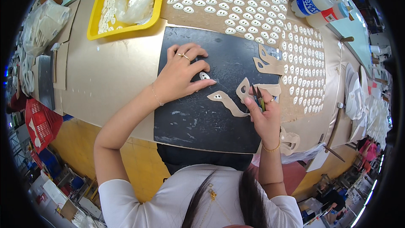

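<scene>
Snips (262, 102) and a beige cutout (241, 96), likely light, pliable, best rim-pinched, fill our closed right hand (266, 116) right of centre, our half-open left hand (181, 75) curved around a white oval (204, 76).

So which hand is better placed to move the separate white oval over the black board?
Probably the left hand: it's curled at the white oval, while the right hand holds snips and a beige cutout.
</scene>
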{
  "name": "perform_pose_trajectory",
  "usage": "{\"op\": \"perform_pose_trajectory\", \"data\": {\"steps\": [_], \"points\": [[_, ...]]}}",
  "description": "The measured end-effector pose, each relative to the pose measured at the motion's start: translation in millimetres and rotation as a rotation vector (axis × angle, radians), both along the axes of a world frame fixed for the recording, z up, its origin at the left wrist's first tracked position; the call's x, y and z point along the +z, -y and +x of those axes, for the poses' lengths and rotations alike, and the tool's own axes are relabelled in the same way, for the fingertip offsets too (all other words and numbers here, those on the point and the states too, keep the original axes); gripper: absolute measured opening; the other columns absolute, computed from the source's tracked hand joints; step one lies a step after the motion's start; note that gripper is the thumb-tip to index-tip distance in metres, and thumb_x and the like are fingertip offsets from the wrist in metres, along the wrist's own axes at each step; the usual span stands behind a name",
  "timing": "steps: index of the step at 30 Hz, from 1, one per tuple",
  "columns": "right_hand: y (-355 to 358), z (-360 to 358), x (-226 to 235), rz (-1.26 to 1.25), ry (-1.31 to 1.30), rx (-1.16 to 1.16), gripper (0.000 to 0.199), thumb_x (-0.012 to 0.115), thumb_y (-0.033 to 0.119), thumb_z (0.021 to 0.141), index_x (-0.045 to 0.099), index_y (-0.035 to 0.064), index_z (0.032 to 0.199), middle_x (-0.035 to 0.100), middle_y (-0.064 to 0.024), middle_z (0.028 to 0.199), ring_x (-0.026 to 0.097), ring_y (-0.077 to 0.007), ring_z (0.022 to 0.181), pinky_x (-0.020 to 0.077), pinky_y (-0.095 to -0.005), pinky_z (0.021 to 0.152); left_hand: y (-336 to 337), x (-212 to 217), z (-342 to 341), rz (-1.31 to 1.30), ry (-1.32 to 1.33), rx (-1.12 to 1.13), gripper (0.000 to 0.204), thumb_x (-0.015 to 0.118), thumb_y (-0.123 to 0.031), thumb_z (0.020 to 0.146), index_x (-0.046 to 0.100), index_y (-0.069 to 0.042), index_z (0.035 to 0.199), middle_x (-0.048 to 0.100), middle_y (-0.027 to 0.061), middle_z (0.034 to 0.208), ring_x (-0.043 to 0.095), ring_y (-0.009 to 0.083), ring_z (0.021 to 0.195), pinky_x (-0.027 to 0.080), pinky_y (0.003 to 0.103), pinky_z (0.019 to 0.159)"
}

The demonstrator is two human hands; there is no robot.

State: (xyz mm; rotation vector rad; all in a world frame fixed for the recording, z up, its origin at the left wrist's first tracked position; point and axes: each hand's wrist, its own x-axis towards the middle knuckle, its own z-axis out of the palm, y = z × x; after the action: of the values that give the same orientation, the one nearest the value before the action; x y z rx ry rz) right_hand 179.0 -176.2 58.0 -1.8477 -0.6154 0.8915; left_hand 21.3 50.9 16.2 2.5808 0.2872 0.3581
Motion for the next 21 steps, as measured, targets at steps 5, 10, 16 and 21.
{"op": "perform_pose_trajectory", "data": {"steps": [5,10,16,21], "points": [[-15,3,2,-0.085,0.112,0.081,0.025,0.078,0.021,0.092,0.074,0.0010,0.106,0.074,-0.0070,0.084,0.065,-0.0101,0.072,0.0509,-0.0256,0.068,-4,7,-16,-0.073,-0.012,0.023,0.025,0.078,-0.030,0.085,0.071,-0.013,0.101,0.058,0.0078,0.127,0.046,0.0306,0.133,0.028,0.049,0.109],[-40,1,1,-0.103,0.167,0.297,0.022,0.077,0.022,0.092,0.073,0.0028,0.102,0.074,-0.0116,0.082,0.069,-0.0188,0.070,0.0515,-0.0291,0.065,-5,11,-28,-0.038,-0.017,-0.035,0.026,0.075,-0.022,0.083,0.070,-0.013,0.108,0.058,0.0094,0.129,0.046,0.0305,0.135,0.029,0.049,0.109],[-59,-5,0,-0.092,0.160,0.387,0.022,0.075,0.023,0.093,0.073,0.0020,0.099,0.073,-0.0155,0.082,0.070,-0.0299,0.069,0.0523,-0.0342,0.064,-1,9,-29,-0.089,0.015,0.016,0.029,0.071,-0.014,0.082,0.068,-0.010,0.111,0.058,0.0097,0.129,0.046,0.0312,0.135,0.029,0.048,0.111],[-74,2,-3,-0.040,0.209,0.515,0.021,0.077,0.021,0.091,0.074,0.0014,0.099,0.071,-0.0099,0.075,0.061,-0.0126,0.062,0.0484,-0.0275,0.061,4,7,-36,-0.277,0.046,0.127,0.027,0.069,-0.011,0.085,0.068,-0.009,0.112,0.056,0.0120,0.131,0.046,0.0334,0.134,0.031,0.048,0.112]]}}
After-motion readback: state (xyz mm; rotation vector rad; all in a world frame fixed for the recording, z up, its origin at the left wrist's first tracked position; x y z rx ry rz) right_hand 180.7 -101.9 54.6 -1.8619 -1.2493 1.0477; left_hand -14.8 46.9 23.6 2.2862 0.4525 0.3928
